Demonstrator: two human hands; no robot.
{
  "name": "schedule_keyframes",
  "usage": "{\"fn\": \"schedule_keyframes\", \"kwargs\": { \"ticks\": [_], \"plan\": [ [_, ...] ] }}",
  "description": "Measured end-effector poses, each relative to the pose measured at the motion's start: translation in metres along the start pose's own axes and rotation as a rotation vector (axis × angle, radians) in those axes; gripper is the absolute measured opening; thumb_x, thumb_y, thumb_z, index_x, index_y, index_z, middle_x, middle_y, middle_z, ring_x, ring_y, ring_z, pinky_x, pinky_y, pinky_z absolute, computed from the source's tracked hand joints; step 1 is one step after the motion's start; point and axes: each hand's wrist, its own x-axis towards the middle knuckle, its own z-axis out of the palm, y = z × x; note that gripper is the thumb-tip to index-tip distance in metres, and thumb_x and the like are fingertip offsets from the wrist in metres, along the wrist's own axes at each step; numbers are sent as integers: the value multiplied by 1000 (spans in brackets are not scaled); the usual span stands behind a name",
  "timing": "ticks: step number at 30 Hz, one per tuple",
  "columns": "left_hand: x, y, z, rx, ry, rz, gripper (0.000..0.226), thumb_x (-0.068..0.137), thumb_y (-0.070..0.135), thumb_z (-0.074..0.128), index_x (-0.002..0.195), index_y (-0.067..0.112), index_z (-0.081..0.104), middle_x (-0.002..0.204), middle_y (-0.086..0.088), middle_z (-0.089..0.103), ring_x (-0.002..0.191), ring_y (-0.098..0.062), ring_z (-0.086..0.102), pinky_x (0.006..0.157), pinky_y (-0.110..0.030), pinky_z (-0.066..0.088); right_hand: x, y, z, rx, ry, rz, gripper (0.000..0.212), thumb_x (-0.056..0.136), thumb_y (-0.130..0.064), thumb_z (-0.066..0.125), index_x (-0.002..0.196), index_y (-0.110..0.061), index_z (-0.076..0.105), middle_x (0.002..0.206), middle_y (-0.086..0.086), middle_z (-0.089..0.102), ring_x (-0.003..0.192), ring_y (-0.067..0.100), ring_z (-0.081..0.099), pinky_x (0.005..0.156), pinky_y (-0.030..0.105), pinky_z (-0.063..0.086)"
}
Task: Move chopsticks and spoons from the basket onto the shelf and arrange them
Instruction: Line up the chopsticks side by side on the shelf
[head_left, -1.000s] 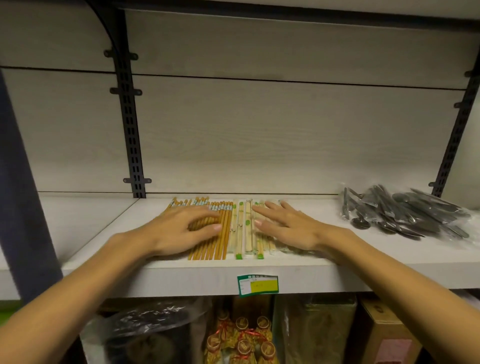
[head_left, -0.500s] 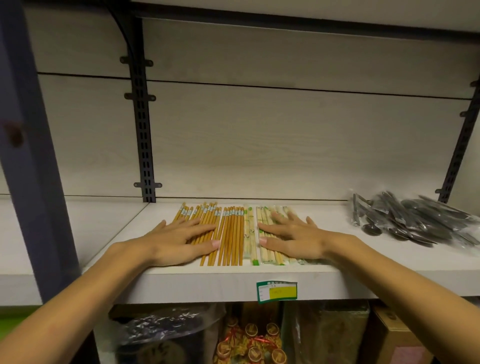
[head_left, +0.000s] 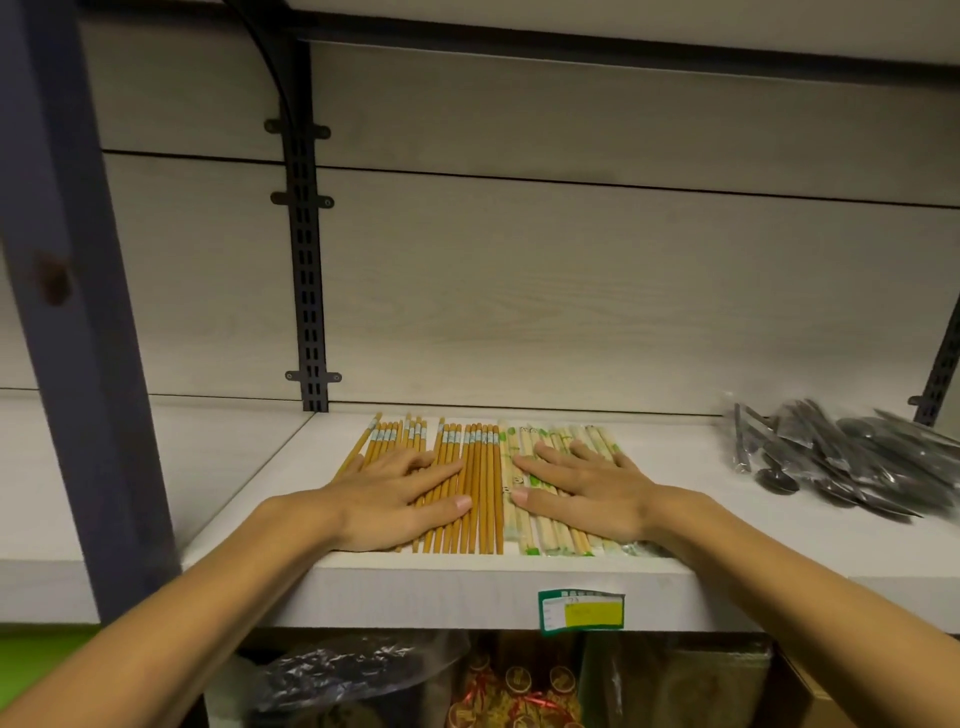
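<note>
Several brown wooden chopsticks (head_left: 480, 467) lie side by side on the pale shelf (head_left: 467, 577), pointing toward the back wall. Right beside them lie several light bamboo chopsticks in clear wrappers with green print (head_left: 566, 540). My left hand (head_left: 387, 501) lies flat on the brown ones, fingers straight. My right hand (head_left: 584, 491) lies flat on the wrapped ones, fingers spread. A heap of dark metal spoons in plastic bags (head_left: 836, 457) rests on the shelf at the right. No basket is in view.
A dark slotted upright (head_left: 307, 291) runs up the back wall behind the chopsticks. A blue post (head_left: 78, 312) stands at the left. A green and yellow price tag (head_left: 582, 610) sticks on the shelf edge. Bagged goods (head_left: 358, 675) fill the shelf below.
Both hands stayed flat on the chopsticks and slid slightly, evening the rows. The view shifted left, so everything sits further right in the frame.
</note>
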Motion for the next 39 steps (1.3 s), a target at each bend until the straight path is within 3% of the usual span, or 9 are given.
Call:
{"fn": "schedule_keyframes", "kwargs": {
  "ticks": [6, 11, 14, 16, 22, 26, 31, 34, 39],
  "plan": [
    [-3, -6, 1, -38, -1, 9, 71, 85, 73, 12, 149, 46, 3, 158, 13, 6, 147, -13, -2, 119, -46, -5, 0, -3, 3, 95, 98, -66, 61, 85, -78, 20, 143, -59, 20, 161, -16, 9, 150, 26, -1, 117, 58, -2],
    [-5, -9, -1, -41, -15, 50, 67, 86, 71, 9, 148, 49, 0, 160, 14, -5, 147, -12, -12, 119, -42, -10, -6, -6, 3, 167, 297, -217, 51, 95, -62, 30, 137, -40, 49, 144, -4, 51, 137, 15, 38, 114, 40, 29],
    [-6, -15, -6, -53, 117, 60, 66, 84, 76, 10, 146, 53, 7, 160, 15, 2, 147, -10, -6, 119, -41, -6, -14, -5, -6, 228, 344, -238, 50, 98, -57, 27, 135, -36, 52, 136, -12, 55, 120, 9, 51, 103, 33, 39],
    [-5, -24, -7, -34, 174, 9, 65, 84, 75, 8, 146, 53, 6, 160, 14, -1, 147, -11, -10, 118, -42, -10, -15, 2, -12, 361, 298, -184, 50, 98, -57, 28, 137, -36, 50, 134, -13, 54, 122, 10, 49, 100, 27, 37],
    [-7, -35, -2, -133, 39, -94, 88, 70, 89, 4, 148, 49, -2, 161, 6, -11, 146, -20, -17, 116, -45, -10, -8, 7, 1, 99, 76, -123, 73, 79, -84, 17, 146, -55, 17, 162, -9, 4, 149, 21, -7, 118, 56, -3],
    [-14, -30, -6, -209, -45, -76, 115, 46, 101, 5, 147, 48, -6, 160, 4, -16, 145, -17, -19, 117, -46, -8, -9, 0, -2, 72, 29, -100, 76, 78, -80, 14, 148, -52, 10, 163, -6, -1, 149, 23, -10, 118, 52, -5],
    [-18, -16, -17, -198, 37, -67, 72, 86, 72, 16, 151, 42, 8, 161, 6, 1, 148, -16, -2, 118, -43, 1, -6, 0, -13, 113, 75, -89, 77, 77, -81, 17, 148, -52, 12, 163, -5, 1, 150, 24, -5, 119, 54, 1],
    [-8, -15, -15, -70, 150, -41, 70, 87, 70, 15, 151, 41, 9, 161, 6, -1, 148, -17, -1, 117, -41, 1, 0, -5, -12, 27, 131, -85, 71, 80, -80, 12, 146, -56, 7, 162, -8, -1, 149, 24, -8, 118, 56, -5],
    [3, -15, -1, -53, 26, 6, 74, 83, 73, 8, 150, 42, -2, 160, 13, -9, 146, -11, -13, 117, -38, -9, 6, -14, -1, -15, 12, -53, 66, 82, -81, 9, 144, -60, 1, 162, -12, -7, 149, 24, -10, 117, 57, -7]
  ]
}}
